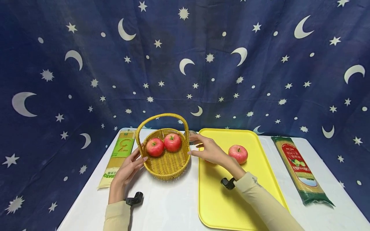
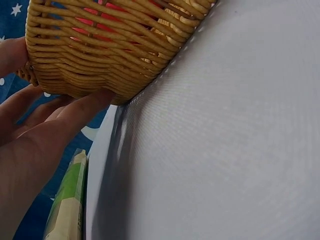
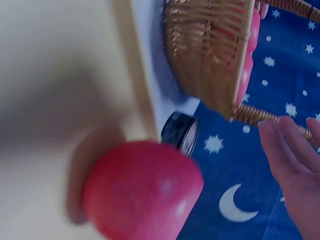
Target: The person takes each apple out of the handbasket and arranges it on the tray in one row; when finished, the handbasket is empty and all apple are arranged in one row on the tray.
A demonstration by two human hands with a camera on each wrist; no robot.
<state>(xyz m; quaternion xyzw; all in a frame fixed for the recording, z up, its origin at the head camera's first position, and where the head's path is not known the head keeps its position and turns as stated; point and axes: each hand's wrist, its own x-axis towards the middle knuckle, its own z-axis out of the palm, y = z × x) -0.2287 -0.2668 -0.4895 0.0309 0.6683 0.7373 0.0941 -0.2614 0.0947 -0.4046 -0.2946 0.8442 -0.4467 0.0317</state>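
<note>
A yellow wicker basket [image 1: 167,165] with a tall handle stands on the white table, two red apples [image 1: 155,147] inside it. My left hand [image 1: 128,170] holds the basket's left side, thumb at the rim and fingers against the outer weave, as the left wrist view shows. On the other side, my right hand [image 1: 211,149] has its fingers extended beside the handle's base; whether they touch it is hard to tell. Another apple [image 1: 238,154] lies on the yellow tray [image 1: 242,199], near the right wrist. A trace of red shows under the right hand. One apple [image 3: 142,192] looms large in the right wrist view.
A green-labelled pasta pack [image 1: 118,157] lies left of the basket. Past the tray's right edge is a red-and-green pasta pack [image 1: 302,170]. A small round dark-sided container [image 3: 179,132] sits behind the right hand. A blue star-and-moon curtain [image 1: 185,64] hangs at the back.
</note>
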